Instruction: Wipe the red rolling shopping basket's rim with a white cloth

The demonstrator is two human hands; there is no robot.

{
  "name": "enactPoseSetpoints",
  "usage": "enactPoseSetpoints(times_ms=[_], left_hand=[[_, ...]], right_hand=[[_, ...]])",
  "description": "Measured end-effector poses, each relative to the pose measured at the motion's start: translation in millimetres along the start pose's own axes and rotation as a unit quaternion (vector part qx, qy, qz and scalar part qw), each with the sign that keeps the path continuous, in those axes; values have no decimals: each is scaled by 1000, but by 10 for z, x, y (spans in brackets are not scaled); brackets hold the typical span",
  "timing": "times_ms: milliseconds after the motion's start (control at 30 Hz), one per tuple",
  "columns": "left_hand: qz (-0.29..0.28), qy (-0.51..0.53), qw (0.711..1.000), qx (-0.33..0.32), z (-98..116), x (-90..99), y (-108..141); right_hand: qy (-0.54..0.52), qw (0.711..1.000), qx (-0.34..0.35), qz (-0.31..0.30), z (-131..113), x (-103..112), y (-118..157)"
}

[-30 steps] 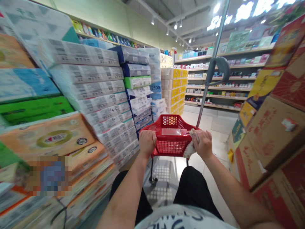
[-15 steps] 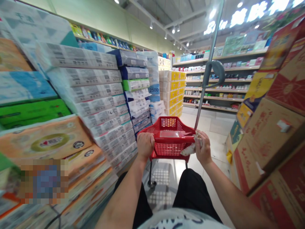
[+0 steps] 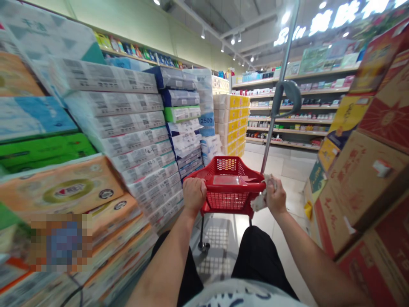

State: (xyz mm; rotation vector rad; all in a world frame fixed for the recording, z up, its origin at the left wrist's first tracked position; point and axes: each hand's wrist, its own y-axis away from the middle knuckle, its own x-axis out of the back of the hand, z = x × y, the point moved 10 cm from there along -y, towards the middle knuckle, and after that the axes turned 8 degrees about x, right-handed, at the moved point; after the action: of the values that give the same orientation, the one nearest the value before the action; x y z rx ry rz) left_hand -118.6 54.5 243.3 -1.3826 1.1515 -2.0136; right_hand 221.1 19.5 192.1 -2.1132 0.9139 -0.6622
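A red plastic shopping cart (image 3: 228, 205) stands in front of me, with a tall metal pole (image 3: 277, 128) rising at its right side and a grey hook-shaped handle on the pole. My left hand (image 3: 194, 196) is wrapped round the left end of the cart's red handle (image 3: 234, 187). Closed on a crumpled whitish cloth (image 3: 259, 201), my right hand (image 3: 276, 197) is at the handle's right end. The cloth hangs down beside the basket. Part of it is hidden behind my fingers.
Stacked tissue packs (image 3: 134, 128) line the left, with orange packs (image 3: 70, 187) nearest me. Cardboard cartons (image 3: 364, 179) are piled on the right. Yellow-and-white packs (image 3: 230, 123) and stocked shelves (image 3: 297, 91) stand ahead, beyond the tiled floor (image 3: 289, 168).
My right hand and the cloth have shifted slightly right, toward the outer end of the handle. My left hand and the cart look unmoved.
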Motion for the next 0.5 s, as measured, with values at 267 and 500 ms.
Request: enactPoseSetpoints(times_ms=[267, 500], left_hand=[[-7, -7, 1000, 1, 65, 6, -14], [6, -6, 1000, 9, 65, 11, -6]], right_hand=[[-210, 967, -141, -29, 249, -223, -75], [-64, 996, -53, 29, 23, -73, 37]])
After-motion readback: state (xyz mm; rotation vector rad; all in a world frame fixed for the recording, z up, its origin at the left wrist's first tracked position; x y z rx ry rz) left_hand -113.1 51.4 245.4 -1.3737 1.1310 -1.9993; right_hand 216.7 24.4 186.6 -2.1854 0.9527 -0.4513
